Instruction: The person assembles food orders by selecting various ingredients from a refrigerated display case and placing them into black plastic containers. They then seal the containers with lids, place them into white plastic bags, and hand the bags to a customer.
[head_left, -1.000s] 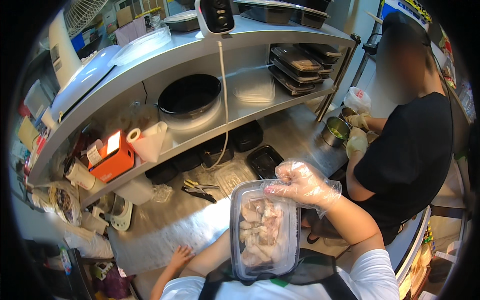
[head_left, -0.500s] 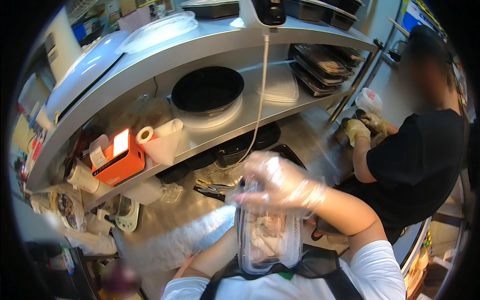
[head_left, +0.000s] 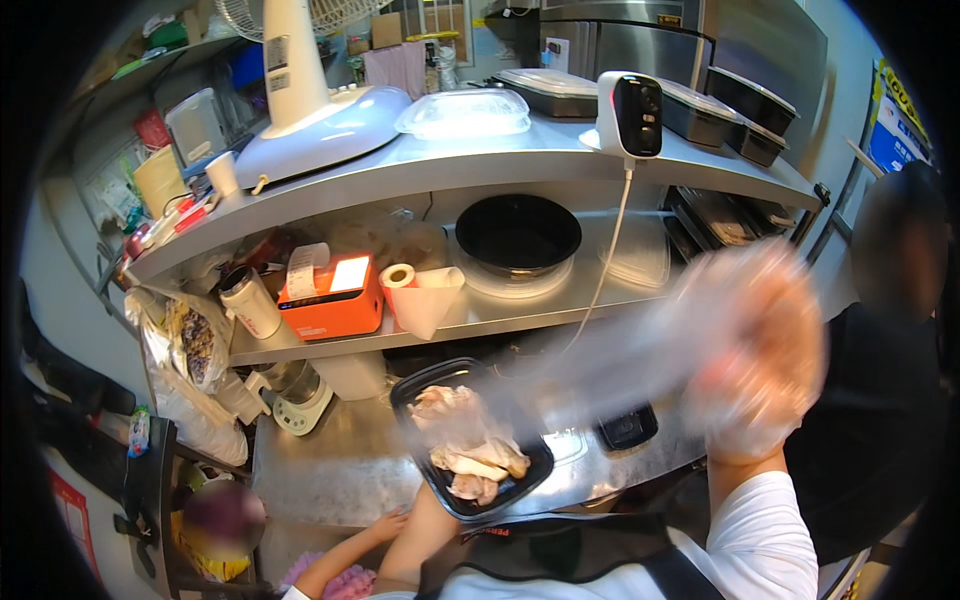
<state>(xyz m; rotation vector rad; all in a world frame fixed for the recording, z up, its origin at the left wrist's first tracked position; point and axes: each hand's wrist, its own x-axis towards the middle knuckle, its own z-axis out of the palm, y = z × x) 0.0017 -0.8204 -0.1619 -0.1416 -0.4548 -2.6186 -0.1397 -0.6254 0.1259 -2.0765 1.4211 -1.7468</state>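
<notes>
Blurred, gloved right hand [head_left: 755, 350] raised, grip closed on a clear lid [head_left: 600, 375], black tray [head_left: 528, 484] of meat [head_left: 478, 455] over the counter [head_left: 320, 460], left hand hidden by the tray, its grip impossible to tell

There is one meat tray [head_left: 537, 473] at six o'clock, one orange printer [head_left: 330, 312] at nine, one fan [head_left: 335, 130] at eleven, and toward one o'clock one black bowl [head_left: 518, 235] and one camera [head_left: 632, 115].

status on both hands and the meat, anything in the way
Right hand gripping blurred clear lid; left hand hidden, apparently under black tray. Meat pieces inside. Another person's hand beside left forearm.
</notes>
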